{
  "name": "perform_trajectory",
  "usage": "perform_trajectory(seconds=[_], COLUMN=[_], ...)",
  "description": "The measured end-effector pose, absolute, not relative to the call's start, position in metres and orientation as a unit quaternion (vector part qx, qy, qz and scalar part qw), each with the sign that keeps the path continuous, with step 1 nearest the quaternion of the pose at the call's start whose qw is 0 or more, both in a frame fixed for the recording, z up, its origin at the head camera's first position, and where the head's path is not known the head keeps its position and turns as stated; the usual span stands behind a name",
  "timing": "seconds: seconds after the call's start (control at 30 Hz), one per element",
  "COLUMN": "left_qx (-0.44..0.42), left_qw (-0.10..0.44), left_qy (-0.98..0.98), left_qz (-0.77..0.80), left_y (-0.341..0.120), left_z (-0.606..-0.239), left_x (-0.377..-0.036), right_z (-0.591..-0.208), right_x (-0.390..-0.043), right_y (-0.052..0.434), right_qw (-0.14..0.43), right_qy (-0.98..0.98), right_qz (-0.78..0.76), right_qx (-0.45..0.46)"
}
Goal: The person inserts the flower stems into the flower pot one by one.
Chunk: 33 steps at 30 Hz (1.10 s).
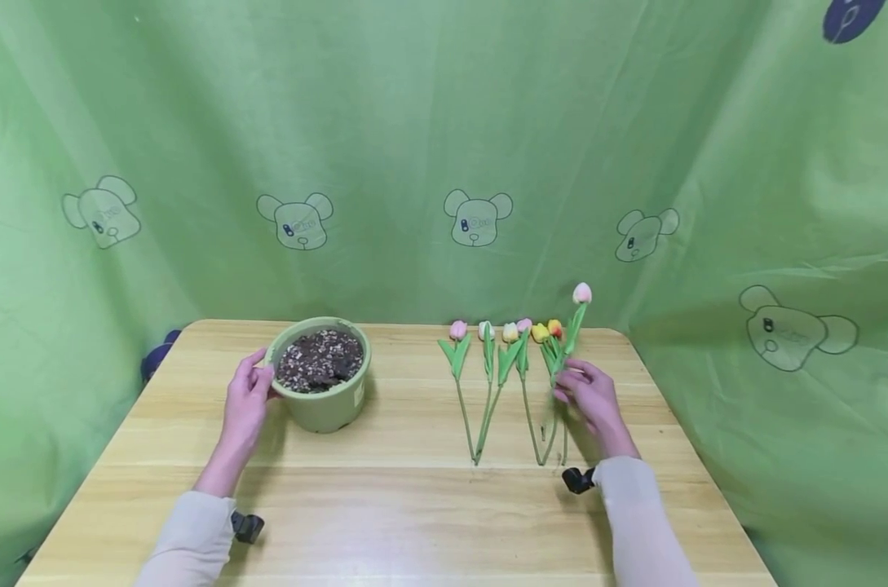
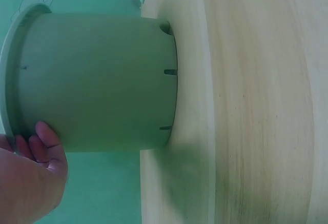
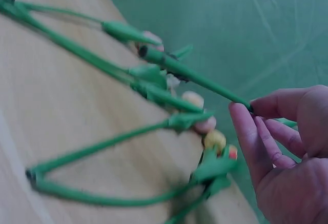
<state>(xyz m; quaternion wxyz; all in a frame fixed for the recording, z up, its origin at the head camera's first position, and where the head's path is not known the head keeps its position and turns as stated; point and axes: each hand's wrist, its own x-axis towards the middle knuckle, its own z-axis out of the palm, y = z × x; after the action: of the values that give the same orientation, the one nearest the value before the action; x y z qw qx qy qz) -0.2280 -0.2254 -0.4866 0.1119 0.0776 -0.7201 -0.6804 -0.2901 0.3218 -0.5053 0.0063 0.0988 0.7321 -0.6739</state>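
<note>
A green pot [image 1: 326,399] filled with dark soil stands left of centre on the wooden table [image 1: 414,505]. My left hand [image 1: 256,377] grips its rim from the left; in the left wrist view its fingers [image 2: 46,141] lie on the pot [image 2: 97,80] wall just under the rim. My right hand [image 1: 564,383] pinches the stem of a pink tulip [image 1: 581,293], tilted up off the table with its bud highest. In the right wrist view thumb and fingers [image 3: 246,112] close on that stem [image 3: 189,75]. Several more tulips [image 1: 488,383] lie in a row left of that hand, also visible close up [image 3: 154,93].
Green cloth printed with bears [image 1: 477,218] hangs behind and on both sides of the table. A dark object [image 1: 161,350] sits by the table's back left corner. Bare wood stretches across the front half of the table [image 2: 256,106].
</note>
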Motion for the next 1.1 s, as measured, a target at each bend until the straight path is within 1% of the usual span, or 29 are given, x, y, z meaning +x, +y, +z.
perform_trajectory(seconds=[0.5, 0.9, 1.1], left_qx=[0.081, 0.066, 0.062], left_qw=[0.094, 0.081, 0.078], left_qy=[-0.716, -0.710, -0.708], left_qz=[-0.687, -0.697, -0.699], left_y=[-0.220, -0.199, -0.189], left_z=[-0.486, -0.486, -0.488], left_x=[-0.227, -0.227, -0.225], right_z=[-0.466, -0.434, -0.420], right_x=[-0.290, -0.293, -0.292], right_y=[0.271, 0.216, 0.192], right_qw=[-0.025, -0.054, -0.074], right_qy=[0.713, 0.687, 0.669], right_qz=[-0.698, -0.724, -0.739], right_qx=[0.068, 0.024, 0.017])
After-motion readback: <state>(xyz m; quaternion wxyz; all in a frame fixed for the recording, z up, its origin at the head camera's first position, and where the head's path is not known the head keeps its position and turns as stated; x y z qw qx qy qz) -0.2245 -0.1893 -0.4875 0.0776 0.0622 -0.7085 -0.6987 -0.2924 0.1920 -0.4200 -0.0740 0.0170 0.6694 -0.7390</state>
